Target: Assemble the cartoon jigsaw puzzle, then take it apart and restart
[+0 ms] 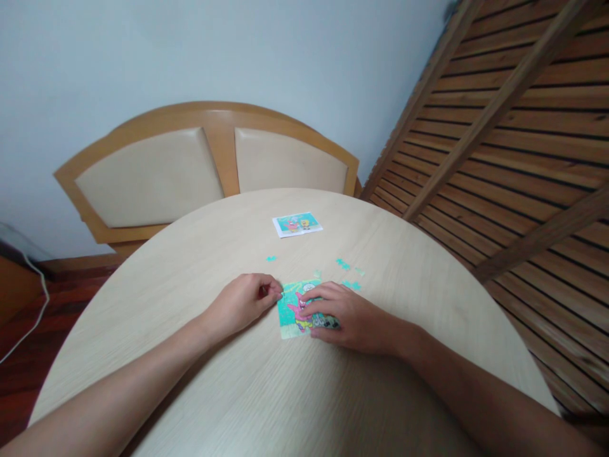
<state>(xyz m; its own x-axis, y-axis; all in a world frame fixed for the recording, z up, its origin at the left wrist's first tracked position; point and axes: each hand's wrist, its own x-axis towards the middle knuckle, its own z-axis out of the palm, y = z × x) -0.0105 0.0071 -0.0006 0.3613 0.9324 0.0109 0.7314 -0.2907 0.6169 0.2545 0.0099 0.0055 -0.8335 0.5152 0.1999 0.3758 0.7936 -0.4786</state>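
A partly joined jigsaw puzzle (288,317) in teal, with a pink starfish cartoon figure, lies flat on the table in front of me. My right hand (335,312) rests over its right side, fingers apart, covering part of the picture. At the puzzle's upper left edge, my left hand (252,298) has thumb and forefinger pinched together. Whatever sits between those fingertips is too small to make out. Several loose teal puzzle pieces (352,285) lie just beyond my right hand, and another loose piece (271,259) is beyond my left.
A picture card (299,224) with similar cartoon figures lies farther back on the round pale wooden table (228,393). Behind the table stands a wooden bench back (221,149) with cream panels, against a wall. A slatted wooden screen (514,127) slants along the right.
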